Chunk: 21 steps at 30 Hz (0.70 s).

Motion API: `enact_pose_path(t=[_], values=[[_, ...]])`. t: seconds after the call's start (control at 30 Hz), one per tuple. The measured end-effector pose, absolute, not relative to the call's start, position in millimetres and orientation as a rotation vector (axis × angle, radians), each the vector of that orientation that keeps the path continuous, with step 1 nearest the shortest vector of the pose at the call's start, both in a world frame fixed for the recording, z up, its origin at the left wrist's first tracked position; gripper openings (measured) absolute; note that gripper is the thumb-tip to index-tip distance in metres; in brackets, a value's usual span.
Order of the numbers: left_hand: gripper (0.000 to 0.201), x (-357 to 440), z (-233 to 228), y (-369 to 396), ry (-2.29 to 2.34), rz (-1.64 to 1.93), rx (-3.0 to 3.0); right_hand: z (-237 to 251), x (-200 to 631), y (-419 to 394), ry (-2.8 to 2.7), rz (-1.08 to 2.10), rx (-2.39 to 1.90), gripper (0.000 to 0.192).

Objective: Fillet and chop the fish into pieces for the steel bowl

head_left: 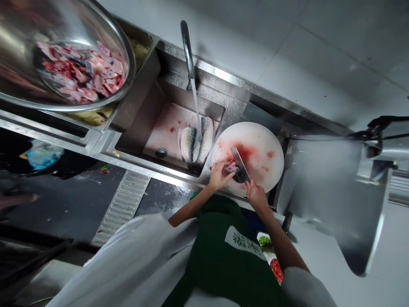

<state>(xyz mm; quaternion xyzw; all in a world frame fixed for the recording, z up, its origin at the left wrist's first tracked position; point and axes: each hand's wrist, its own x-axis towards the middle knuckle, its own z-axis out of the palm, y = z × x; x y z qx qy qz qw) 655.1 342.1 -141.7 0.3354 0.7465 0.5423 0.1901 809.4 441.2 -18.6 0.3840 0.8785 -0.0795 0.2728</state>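
Observation:
On the round white cutting board [262,145] lies a dark-skinned piece of fish [231,166] with reddish flesh. My left hand [218,176] grips it from the left, thumb and fingers at its sides. The handle of a cleaver [240,163] is wrapped by my right hand [255,194]. Its blade points away from me across the board, along the right side of the fish piece. Whether the edge touches the fish, I cannot tell. Blood smears mark the board around the blade.
Left of the board, a steel sink [153,123] holds fish pieces [187,144] under a running faucet [188,47]. A large steel bowl [128,64] of cut fish [86,72] stands at the upper left. A steel machine [329,179] stands close on the right.

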Motion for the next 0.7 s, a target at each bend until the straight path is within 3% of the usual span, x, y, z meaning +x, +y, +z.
enact_pose_path(t=[0.13,0.27,0.53,0.7], values=[[0.017,672,-131,329,2.213,1.670,0.782,3,800,458,2.345,-0.208,0.853,0.033],[0.019,688,-125,341,2.132,1.688,0.795,12,777,466,2.347,-0.196,0.762,0.026],[0.022,667,-121,355,2.088,1.668,0.936,-45,766,478,2.490,-0.210,0.824,0.036],[0.019,589,-109,379,1.957,1.243,1.553,-52,769,478,2.502,-0.226,0.800,0.039]])
